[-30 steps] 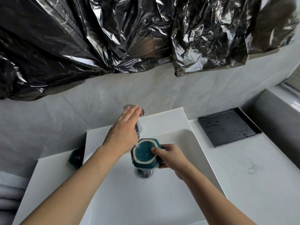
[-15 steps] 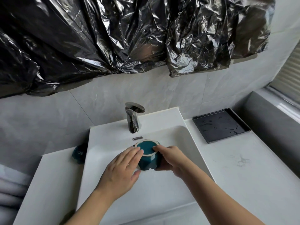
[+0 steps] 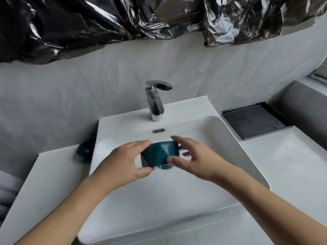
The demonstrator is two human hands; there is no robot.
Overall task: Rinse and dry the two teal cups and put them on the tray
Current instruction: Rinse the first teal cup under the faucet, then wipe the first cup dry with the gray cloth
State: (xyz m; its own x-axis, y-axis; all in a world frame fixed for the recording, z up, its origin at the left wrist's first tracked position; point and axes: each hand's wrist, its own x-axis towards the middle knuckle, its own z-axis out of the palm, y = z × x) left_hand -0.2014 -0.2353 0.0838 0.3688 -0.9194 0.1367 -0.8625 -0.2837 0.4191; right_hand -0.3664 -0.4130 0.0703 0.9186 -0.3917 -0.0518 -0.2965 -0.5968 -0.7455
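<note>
I hold one teal cup (image 3: pixel 160 152) over the basin of the sink (image 3: pixel 230 138), just above the drain (image 3: pixel 165 166) and below the faucet (image 3: pixel 155 101), from which I see no water running. My left hand (image 3: pixel 123 163) grips the cup's left side, fingers curled over the top and thumb beneath. My right hand (image 3: pixel 192 158) is at the cup's right side with fingers spread and only lightly bent; the thumb tip appears to touch the lower wall, but I cannot tell whether the other fingers make contact. The cup lies tipped, its faceted outer wall toward me and its mouth turned away, so I cannot inspect the interior. The second teal cup (image 3: pixel 85 150) sits on the counter just left of the sink, partly hidden by the basin edge. The tray (image 3: pixel 254 121) rests on the counter to the right of the sink, carries no cup, and shows streaks that may be water. Judgement: this cup looks to be at the draining stage, with drying and placement not yet done. To do this well, I should keep the mouth angled downward over the drain so residual water runs out, keep a firm left-hand grip because a wet faceted wall may slip, and bring the right hand into full support before turning it. No drying cloth is identifiable here.
</note>
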